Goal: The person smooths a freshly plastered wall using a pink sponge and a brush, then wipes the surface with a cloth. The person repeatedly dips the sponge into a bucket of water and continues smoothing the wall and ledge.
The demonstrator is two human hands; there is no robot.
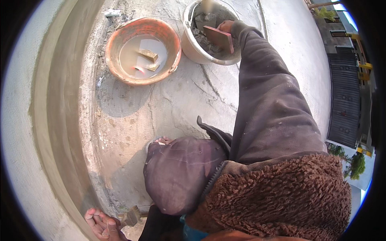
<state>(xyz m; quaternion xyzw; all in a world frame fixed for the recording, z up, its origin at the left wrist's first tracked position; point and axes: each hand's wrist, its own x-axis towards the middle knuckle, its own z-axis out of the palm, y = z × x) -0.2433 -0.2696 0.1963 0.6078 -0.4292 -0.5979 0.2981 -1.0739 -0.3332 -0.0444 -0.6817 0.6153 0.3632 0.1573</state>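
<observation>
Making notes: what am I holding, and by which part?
Right hand: the flat reddish board, held at its far side; exact grip hidden. Left hand: nothing visible in it.

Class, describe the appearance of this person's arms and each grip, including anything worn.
The right sleeve is long, dark brownish-grey, creased and dotted with pale specks. The right grip and left grip are ungloved hands. The left arm's covering cannot be made out.

Orange bucket (116,69) plastic to my eye, scuffed, matt, its water (129,50) glossy; pale bucket (190,47) plastic-looking too, mortar (201,37) lumpy, rough; reddish board (218,39) flat, matt; sleeve (270,94) dull cloth, fleece (281,197) shaggy.
</observation>
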